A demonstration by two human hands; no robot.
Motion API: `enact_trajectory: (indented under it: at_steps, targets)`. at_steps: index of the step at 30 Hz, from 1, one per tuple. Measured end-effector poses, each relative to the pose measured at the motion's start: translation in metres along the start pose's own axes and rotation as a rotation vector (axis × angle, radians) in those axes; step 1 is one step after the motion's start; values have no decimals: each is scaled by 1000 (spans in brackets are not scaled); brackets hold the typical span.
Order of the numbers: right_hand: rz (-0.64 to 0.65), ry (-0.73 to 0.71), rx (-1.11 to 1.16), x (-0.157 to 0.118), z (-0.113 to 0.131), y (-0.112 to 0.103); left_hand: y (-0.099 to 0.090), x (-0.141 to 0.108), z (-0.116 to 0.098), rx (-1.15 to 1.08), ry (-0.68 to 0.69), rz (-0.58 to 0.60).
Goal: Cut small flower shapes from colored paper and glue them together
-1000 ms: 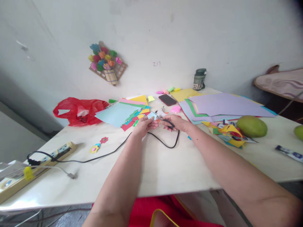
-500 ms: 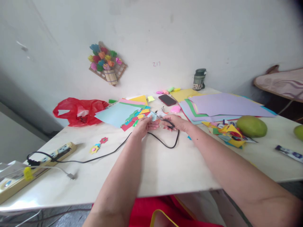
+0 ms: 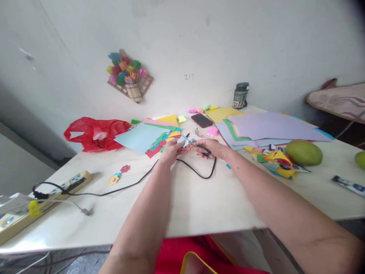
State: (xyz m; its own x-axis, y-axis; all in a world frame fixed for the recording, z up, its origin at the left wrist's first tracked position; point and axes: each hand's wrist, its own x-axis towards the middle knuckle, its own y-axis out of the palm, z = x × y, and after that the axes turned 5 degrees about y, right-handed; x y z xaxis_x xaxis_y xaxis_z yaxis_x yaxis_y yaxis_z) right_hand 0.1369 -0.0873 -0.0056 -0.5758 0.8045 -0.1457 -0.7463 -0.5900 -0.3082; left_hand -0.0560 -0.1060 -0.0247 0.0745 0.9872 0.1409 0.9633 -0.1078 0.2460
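Note:
My left hand [image 3: 173, 150] is closed on a small piece of light blue paper [image 3: 183, 141], pinched near its edge. In my right hand [image 3: 212, 147] is a pair of scissors [image 3: 203, 148] with black handles, its blades pointing left at the blue paper. Both hands are close together over the middle of the table [image 3: 199, 205]. Just behind my left hand lie cut strips and round pieces of coloured paper [image 3: 158, 146]. A black cable [image 3: 199, 176] runs under my wrists. Flower-shaped paper cutouts [image 3: 119, 175] lie to the left.
A power strip [image 3: 68, 186] and red plastic bag [image 3: 94, 133] are at the left. Behind my hands are a phone [image 3: 202, 120] and pink clay [image 3: 211, 131]. On the right are paper sheets [image 3: 265, 123], paper scraps [image 3: 278, 160], a green mango [image 3: 303, 152] and a tube [image 3: 348, 185].
The blue paper has turned slightly in my left hand, whose fingers have curled in more. The scissors stay at nearly the same place; the objects around them have not moved.

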Motion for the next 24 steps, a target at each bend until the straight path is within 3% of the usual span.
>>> enact_trajectory:
  at_steps: [14, 24]
  targets:
    - [35, -87, 14, 9, -13, -2, 5, -1, 0, -59, -10, 3]
    - [99, -126, 59, 4, -7, -1, 5, -1, 0, -31, 1, 27]
